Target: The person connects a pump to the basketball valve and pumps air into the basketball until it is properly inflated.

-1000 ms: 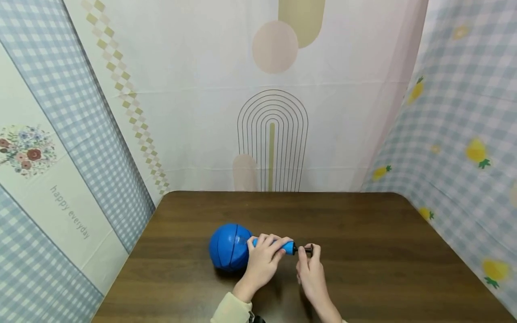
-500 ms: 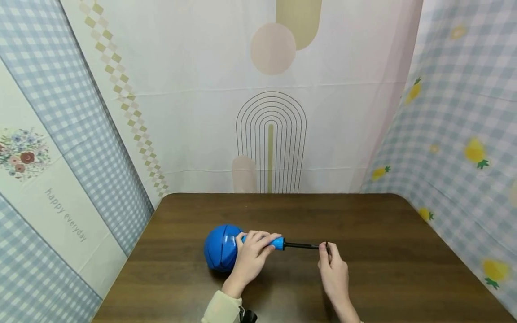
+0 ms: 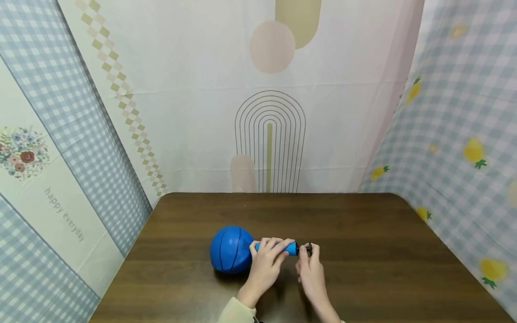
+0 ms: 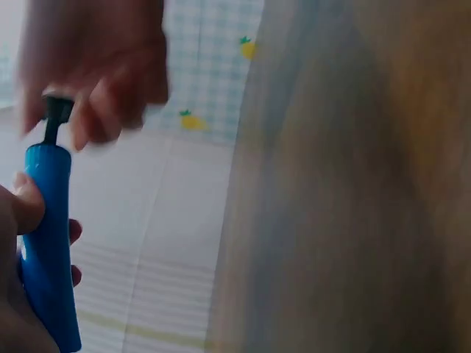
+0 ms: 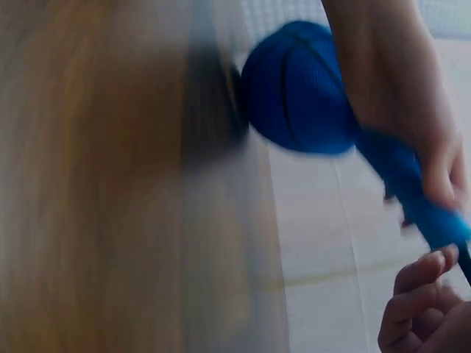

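A blue ball with black seams (image 3: 230, 249) rests on the table. To its right lies a blue hand pump (image 3: 290, 248), its near end against the ball; the needle, if any, is hidden. My left hand (image 3: 264, 265) grips the pump's barrel from above. With thumb and fingers my right hand (image 3: 311, 271) holds the black handle (image 4: 57, 109), and only a short piece of rod shows beyond the barrel. The left wrist view shows the barrel (image 4: 48, 243) in the left hand's fingers. The ball (image 5: 294, 88) and barrel (image 5: 434, 220) line up in the right wrist view.
The brown wooden table (image 3: 194, 211) stretches out on both sides of the hands. Behind it hangs a pale patterned cloth (image 3: 194, 134). Checked cloths line the left side (image 3: 52, 80) and the right side (image 3: 448, 107).
Half a second ago my right hand had drawn the rod far out to the right; now it is pushed nearly fully in. The ball and left hand have shifted slightly right since then.
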Available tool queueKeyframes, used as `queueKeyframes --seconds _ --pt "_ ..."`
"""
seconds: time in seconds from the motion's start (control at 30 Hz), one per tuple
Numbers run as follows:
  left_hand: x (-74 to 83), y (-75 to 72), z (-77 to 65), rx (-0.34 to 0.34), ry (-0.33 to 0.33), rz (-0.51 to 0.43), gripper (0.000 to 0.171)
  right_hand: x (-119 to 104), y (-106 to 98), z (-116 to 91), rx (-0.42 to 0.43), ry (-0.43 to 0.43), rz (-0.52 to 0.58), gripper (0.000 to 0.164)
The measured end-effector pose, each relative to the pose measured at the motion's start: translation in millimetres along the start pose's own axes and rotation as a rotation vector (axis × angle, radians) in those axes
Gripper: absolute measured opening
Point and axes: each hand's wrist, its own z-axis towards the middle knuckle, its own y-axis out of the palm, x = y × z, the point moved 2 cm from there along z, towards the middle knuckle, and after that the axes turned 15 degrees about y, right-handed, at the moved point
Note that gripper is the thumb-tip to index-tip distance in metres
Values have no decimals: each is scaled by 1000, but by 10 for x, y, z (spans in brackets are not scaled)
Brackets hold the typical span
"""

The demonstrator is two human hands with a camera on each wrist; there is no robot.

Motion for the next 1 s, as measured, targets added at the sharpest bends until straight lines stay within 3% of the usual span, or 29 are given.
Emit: queueKeyframes --seconds 0.2,0.37,0.5,0.67,0.9,1.0 --pt "-167 -179 -33 -88 -15 24 31 61 -239 65 45 -26 -70 36" --pt "-245 -290 -21 -28 -31 52 31 29 -355 104 153 -38 -91 37" --pt "-196 -224 -2 31 -2 110 29 -4 -194 109 80 -30 -51 33" --pt "-59 -73 -10 22 24 134 28 5 19 81 -45 1 -26 32" --pt "-88 -114 -20 -54 17 71 30 30 -126 107 41 -7 -235 42" --pt "-177 -202 -21 -59 -22 49 30 27 -263 149 62 -11 -214 46"
